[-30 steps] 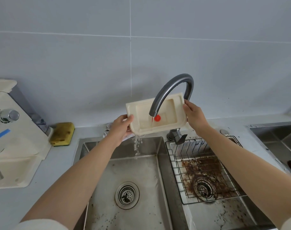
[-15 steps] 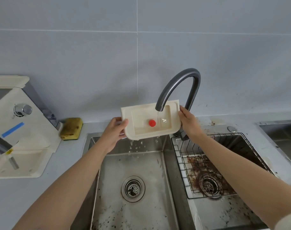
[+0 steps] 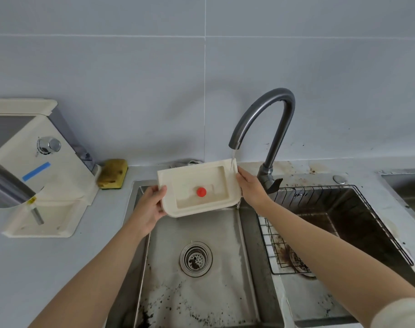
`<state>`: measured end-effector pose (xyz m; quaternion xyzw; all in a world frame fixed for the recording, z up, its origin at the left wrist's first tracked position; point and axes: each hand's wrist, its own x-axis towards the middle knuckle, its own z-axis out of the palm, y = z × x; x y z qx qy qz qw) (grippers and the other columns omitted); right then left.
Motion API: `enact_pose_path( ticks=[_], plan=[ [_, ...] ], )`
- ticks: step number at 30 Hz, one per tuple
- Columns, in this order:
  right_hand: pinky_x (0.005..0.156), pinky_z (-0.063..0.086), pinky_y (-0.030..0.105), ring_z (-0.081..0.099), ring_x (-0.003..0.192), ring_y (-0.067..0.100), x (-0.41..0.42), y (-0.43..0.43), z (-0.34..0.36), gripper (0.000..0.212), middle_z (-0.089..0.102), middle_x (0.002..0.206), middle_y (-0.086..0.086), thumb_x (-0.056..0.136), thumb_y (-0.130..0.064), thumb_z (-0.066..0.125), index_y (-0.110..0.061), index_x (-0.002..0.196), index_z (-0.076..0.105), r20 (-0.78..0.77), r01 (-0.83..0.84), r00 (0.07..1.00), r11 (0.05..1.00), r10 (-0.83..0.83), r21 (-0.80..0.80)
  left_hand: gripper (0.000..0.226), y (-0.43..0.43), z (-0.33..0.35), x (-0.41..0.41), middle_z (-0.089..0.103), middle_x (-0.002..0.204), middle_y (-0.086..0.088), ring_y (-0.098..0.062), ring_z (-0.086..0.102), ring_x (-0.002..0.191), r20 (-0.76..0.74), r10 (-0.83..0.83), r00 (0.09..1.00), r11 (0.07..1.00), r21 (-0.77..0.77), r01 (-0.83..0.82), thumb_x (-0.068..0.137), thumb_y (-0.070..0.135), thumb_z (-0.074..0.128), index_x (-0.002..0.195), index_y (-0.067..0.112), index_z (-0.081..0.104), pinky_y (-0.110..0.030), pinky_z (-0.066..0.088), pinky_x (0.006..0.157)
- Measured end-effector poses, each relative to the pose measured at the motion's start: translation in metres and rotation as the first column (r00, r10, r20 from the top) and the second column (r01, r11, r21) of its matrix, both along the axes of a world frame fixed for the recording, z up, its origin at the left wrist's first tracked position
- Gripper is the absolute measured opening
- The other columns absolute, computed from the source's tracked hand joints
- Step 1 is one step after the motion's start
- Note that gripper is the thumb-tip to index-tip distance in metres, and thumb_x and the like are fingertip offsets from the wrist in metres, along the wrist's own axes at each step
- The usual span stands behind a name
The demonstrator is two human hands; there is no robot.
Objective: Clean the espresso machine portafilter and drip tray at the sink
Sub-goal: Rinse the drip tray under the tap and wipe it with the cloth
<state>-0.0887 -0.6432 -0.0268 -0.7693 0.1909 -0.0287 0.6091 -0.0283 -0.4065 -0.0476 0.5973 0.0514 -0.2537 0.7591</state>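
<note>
The cream plastic drip tray [image 3: 192, 183] with a red float knob [image 3: 201, 192] is held above the left sink basin [image 3: 201, 235]. My left hand [image 3: 149, 207] grips its left edge and my right hand [image 3: 250, 188] grips its right edge. A thin stream of water falls from the grey gooseneck tap [image 3: 260, 117] onto the tray's far right corner. The tray sits nearly level, its open side up. The cream espresso machine [image 3: 36, 176] stands on the counter at the left. No portafilter can be made out for certain.
A yellow sponge [image 3: 113, 173] lies by the wall left of the sink. Coffee grounds speckle the left basin around its drain [image 3: 196, 258]. A wire rack [image 3: 329, 223] sits in the stained right basin. Another sink edge [image 3: 405, 183] shows at far right.
The tray has come down and away from the spout, tilting from steep to nearly level. Water now lands on its right corner instead of its middle. The view shifted right.
</note>
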Motion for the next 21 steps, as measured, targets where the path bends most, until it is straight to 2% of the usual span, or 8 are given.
enact_pose_path(
  ticks=[3,5,10,15,19,21],
  plan=[
    [0.102,0.043,0.045,0.055,0.112,0.022,0.0,0.007,-0.002,0.037,0.06,0.113,-0.003,0.099,-0.023,0.031,-0.027,0.132,0.048,-0.027,-0.03,0.999,1.0,0.029,-0.01,0.022,0.009,-0.005,-0.005,0.058,0.115,-0.007,-0.025,0.058,0.104,-0.009,0.016,1.0,1.0,0.01,-0.015,0.096,0.02,0.045,0.116,0.01,0.044,-0.049,0.042,0.099],
    [0.102,0.043,0.047,0.055,0.113,0.024,0.0,0.01,-0.005,0.034,0.06,0.114,-0.002,0.099,-0.026,0.032,-0.028,0.128,0.05,-0.047,-0.042,0.998,0.999,0.042,0.0,0.031,0.014,-0.006,-0.007,0.056,0.121,-0.009,-0.025,0.057,0.107,-0.013,0.019,1.0,1.0,0.014,-0.019,0.097,0.021,0.044,0.125,0.009,0.041,-0.05,0.041,0.1],
    [0.1,0.046,0.045,0.055,0.114,0.023,-0.002,0.017,-0.008,0.039,0.058,0.125,0.002,0.099,-0.027,0.033,-0.032,0.136,0.044,-0.07,-0.063,0.996,0.998,0.064,0.005,0.035,0.023,-0.01,-0.013,0.055,0.125,-0.01,-0.028,0.056,0.109,-0.037,0.027,0.999,0.999,0.03,-0.026,0.097,0.022,0.043,0.13,0.009,0.041,-0.047,0.044,0.095],
    [0.101,0.045,0.043,0.054,0.113,0.023,-0.006,0.017,-0.011,0.04,0.058,0.125,0.003,0.099,-0.026,0.033,-0.033,0.137,0.043,-0.075,-0.071,0.995,0.997,0.071,0.006,0.041,0.029,-0.01,-0.018,0.055,0.13,-0.014,-0.033,0.054,0.118,-0.054,-0.003,0.999,0.998,0.065,0.006,0.094,0.02,0.049,0.132,0.007,0.043,-0.043,0.049,0.087],
    [0.082,0.045,0.029,0.05,0.09,0.012,-0.008,0.015,-0.01,0.04,0.056,0.101,-0.007,0.1,-0.026,0.033,-0.029,0.139,0.041,-0.085,-0.062,0.994,0.998,0.062,0.008,0.043,0.026,-0.009,-0.021,0.058,0.127,-0.013,-0.031,0.058,0.112,-0.036,-0.024,0.999,0.995,0.095,0.027,0.092,0.018,0.052,0.133,0.008,0.043,-0.041,0.051,0.083],
    [0.082,0.046,0.031,0.049,0.088,0.012,-0.009,0.015,-0.009,0.04,0.054,0.094,-0.011,0.1,-0.027,0.032,-0.03,0.139,0.041,-0.103,-0.053,0.993,0.999,0.052,-0.007,0.038,0.023,-0.009,-0.022,0.06,0.122,-0.01,-0.027,0.061,0.105,-0.025,-0.022,0.999,0.994,0.108,0.025,0.094,0.02,0.05,0.13,0.011,0.045,-0.041,0.052,0.081]
  ],
)
